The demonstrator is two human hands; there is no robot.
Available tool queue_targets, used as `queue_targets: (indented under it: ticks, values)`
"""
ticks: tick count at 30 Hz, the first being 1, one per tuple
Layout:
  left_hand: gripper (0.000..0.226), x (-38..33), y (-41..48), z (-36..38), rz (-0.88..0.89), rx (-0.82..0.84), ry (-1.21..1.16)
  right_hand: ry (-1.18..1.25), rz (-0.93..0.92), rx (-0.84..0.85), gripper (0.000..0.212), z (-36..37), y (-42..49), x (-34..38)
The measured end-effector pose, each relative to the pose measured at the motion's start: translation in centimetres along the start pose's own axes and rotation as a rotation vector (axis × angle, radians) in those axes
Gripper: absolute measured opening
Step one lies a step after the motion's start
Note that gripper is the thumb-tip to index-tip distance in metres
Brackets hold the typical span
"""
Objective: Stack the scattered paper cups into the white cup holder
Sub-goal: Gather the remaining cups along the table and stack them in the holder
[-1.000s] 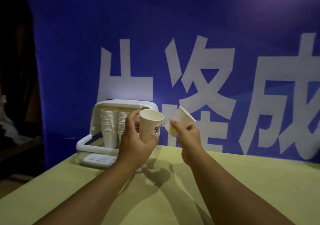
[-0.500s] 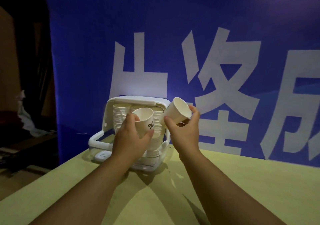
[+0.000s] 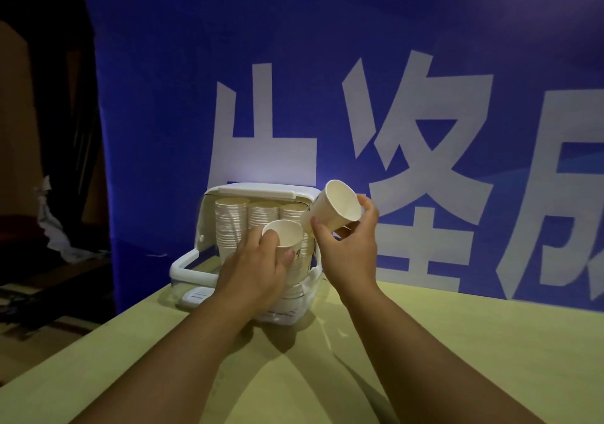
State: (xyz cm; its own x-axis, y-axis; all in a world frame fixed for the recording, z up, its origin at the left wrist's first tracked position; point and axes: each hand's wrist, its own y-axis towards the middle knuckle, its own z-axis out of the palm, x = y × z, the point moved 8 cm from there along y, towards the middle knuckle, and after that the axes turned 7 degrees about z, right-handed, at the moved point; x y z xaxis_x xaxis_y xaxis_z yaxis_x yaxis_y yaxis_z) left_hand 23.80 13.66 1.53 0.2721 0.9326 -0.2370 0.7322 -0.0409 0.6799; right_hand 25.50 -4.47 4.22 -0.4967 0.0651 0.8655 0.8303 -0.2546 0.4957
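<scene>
Nearest lay the smooth, matte yellow-green table [image 3: 425, 358], crossed by two bare forearms and their shadows. Further in, the left hand [image 3: 258, 270] was closed around an upright paper cup [image 3: 286, 239], thumb on its printed side and fingers wrapped behind, the round white mouth facing up, just in front of the holder's stacks. Beside it, slightly higher, the right hand [image 3: 349, 247] pinched a second paper cup [image 3: 333, 206] between thumb and fingers; that tapered cup was tilted, its open mouth turned up and to the right, its base near the holder's top corner. Behind both hands stood the white cup holder [image 3: 261, 190], glossy plastic with rounded corners, holding ribbed columns of nested cups [image 3: 230, 224] side by side. Farthest back hung a blue fabric banner [image 3: 359, 64] with large white characters.
</scene>
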Motion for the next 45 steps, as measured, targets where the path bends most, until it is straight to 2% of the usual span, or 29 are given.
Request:
queue_targets:
  ticks: [5, 8, 10, 16, 20, 23, 27, 29, 34, 37, 40, 42, 45]
  values:
    - [0.028, 0.3, 0.2, -0.6, -0.036, -0.029, -0.018, -0.038, -0.079, 0.073, 0.083, 0.9, -0.9, 1.6]
    - [0.024, 0.8, -0.3, 0.6, -0.105, 0.096, -0.107, -0.065, -0.063, 0.158, 0.083, 1.8, -1.2, 1.4]
    - [0.03, 0.7, -0.6, 1.4, -0.112, 0.158, -0.162, -0.112, -0.047, 0.206, 0.084, 2.4, -1.4, 1.0]
    - [0.106, 0.9, -0.9, 0.7, -0.115, 0.042, -0.385, -0.223, 0.012, 0.278, 0.083, 3.0, -1.1, -0.5]
    - [0.117, 0.3, -1.0, 0.4, -0.003, 0.009, -0.339, -0.363, 0.044, 0.384, 0.084, 3.8, -1.5, -1.4]
    - [0.105, 0.4, -1.0, 0.6, 0.044, 0.01, -0.334, -0.34, 0.085, 0.431, 0.077, 4.0, -1.8, -1.6]
    - [0.053, 1.2, -0.9, 0.7, -0.008, -0.024, -0.319, -0.383, 0.08, 0.345, 0.046, 3.6, -1.5, -1.8]
    - [0.043, 1.4, -1.0, 0.8, -0.025, -0.024, -0.326, -0.434, 0.076, 0.342, 0.037, 3.7, -1.5, -2.5]
    - [0.037, 1.4, -0.5, 1.2, -0.022, 0.015, -0.25, -0.468, 0.117, 0.31, 0.036, 3.3, -1.3, -4.1]
    - [0.033, 1.5, -0.6, 1.1, -0.091, 0.005, -0.233, -0.439, 0.115, 0.308, 0.033, 3.3, -1.5, -4.0]
    - [0.02, -0.7, -1.2, -1.3, -0.046, -0.19, -0.117, -0.368, 0.136, 0.229, 0.025, 1.5, -1.6, -3.1]
    - [0.007, -3.6, -1.7, -2.8, 0.001, -0.279, -0.123, -0.342, 0.156, 0.162, 0.014, -0.6, -1.7, -2.6]
    - [0.02, -8.0, -2.1, -1.7, 0.0, -0.116, -0.233, -0.358, 0.166, 0.078, 0.008, -5.0, -2.0, -1.7]
